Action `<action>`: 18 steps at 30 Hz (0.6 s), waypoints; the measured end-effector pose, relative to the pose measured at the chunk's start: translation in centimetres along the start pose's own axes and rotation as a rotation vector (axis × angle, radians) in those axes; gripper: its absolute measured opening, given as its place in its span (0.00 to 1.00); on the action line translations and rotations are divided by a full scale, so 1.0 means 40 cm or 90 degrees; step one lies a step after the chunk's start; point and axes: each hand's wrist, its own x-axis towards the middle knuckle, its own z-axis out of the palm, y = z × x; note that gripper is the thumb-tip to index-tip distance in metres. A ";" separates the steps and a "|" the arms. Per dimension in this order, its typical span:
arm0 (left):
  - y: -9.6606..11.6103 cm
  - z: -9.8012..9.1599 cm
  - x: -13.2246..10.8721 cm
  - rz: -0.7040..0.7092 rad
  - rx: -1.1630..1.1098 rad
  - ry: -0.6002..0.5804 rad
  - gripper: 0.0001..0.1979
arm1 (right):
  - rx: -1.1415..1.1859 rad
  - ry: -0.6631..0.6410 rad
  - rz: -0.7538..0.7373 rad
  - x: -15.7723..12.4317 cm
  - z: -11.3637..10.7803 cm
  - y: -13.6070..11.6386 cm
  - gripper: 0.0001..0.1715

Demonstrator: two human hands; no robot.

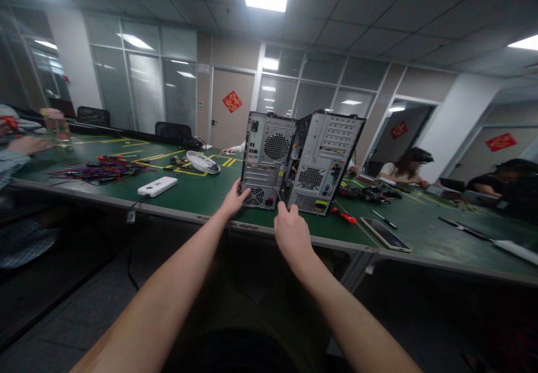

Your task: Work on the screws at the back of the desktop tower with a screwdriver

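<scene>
Broadly, a matte green surface (197, 193) with yellow tape lines carries two boxy grey metal cases standing upright just beside each other, their perforated rear panels and round fan grilles facing the camera. The left hand (235, 198) lies open, fingers spread flat on the lower corner of the left case (269, 160). The right hand (292, 233), low before the gap beside the right case (323, 160), is curled tight, pinching a thin dark rod (279, 196); a glossy flat phone (385, 234) and red-handled screwdriver (345, 216) lie nearby.

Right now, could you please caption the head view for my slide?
Left hand on one computer case, closed right hand before the second case, green table.
</scene>
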 end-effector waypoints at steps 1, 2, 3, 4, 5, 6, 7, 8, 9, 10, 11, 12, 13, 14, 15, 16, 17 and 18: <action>-0.001 0.000 0.001 0.002 -0.001 0.000 0.35 | -0.004 -0.005 -0.004 0.003 -0.003 -0.001 0.15; -0.001 0.001 0.001 0.003 -0.002 0.000 0.35 | -0.009 -0.013 -0.011 0.005 -0.006 -0.001 0.16; 0.000 0.001 0.001 0.003 -0.004 -0.001 0.35 | -0.016 -0.022 -0.018 0.008 -0.009 -0.002 0.17; 0.001 0.002 0.001 0.003 -0.008 -0.002 0.35 | -0.024 -0.029 -0.028 0.011 -0.013 -0.003 0.18; 0.002 0.003 0.001 0.002 -0.013 -0.004 0.36 | -0.032 -0.033 -0.040 0.014 -0.017 -0.003 0.18; 0.003 0.003 0.001 0.001 -0.015 -0.004 0.36 | -0.040 -0.033 -0.054 0.018 -0.021 -0.004 0.18; 0.003 0.004 0.001 -0.001 -0.015 -0.004 0.36 | -0.046 -0.030 -0.068 0.022 -0.026 -0.004 0.18; 0.003 0.005 0.002 -0.002 -0.014 -0.004 0.36 | -0.052 -0.027 -0.080 0.027 -0.031 -0.004 0.18; 0.002 0.005 0.002 -0.002 -0.012 -0.005 0.36 | -0.056 -0.026 -0.089 0.032 -0.036 -0.005 0.17; 0.001 0.005 0.003 0.000 -0.010 -0.005 0.37 | -0.059 -0.028 -0.094 0.036 -0.041 -0.005 0.17; -0.001 0.005 0.003 0.001 -0.009 -0.005 0.37 | -0.059 -0.030 -0.098 0.040 -0.046 -0.005 0.16; -0.004 0.005 0.004 0.003 -0.010 -0.005 0.37 | -0.058 -0.032 -0.096 0.043 -0.049 -0.006 0.16; -0.006 0.004 0.005 0.005 -0.009 -0.004 0.37 | -0.055 -0.032 -0.091 0.046 -0.052 -0.006 0.15; -0.009 0.003 0.006 0.005 -0.007 -0.002 0.37 | -0.049 -0.032 -0.083 0.047 -0.054 -0.007 0.14; -0.012 0.003 0.007 0.004 -0.004 0.000 0.37 | -0.041 -0.032 -0.071 0.048 -0.054 -0.007 0.14; -0.015 0.002 0.008 0.004 -0.001 0.003 0.37 | -0.031 -0.031 -0.057 0.049 -0.054 -0.008 0.13; -0.017 0.002 0.008 0.006 0.000 0.004 0.37 | -0.020 -0.028 -0.041 0.049 -0.052 -0.008 0.12; -0.019 0.002 0.009 0.007 0.000 0.004 0.37 | -0.008 -0.024 -0.024 0.049 -0.050 -0.009 0.12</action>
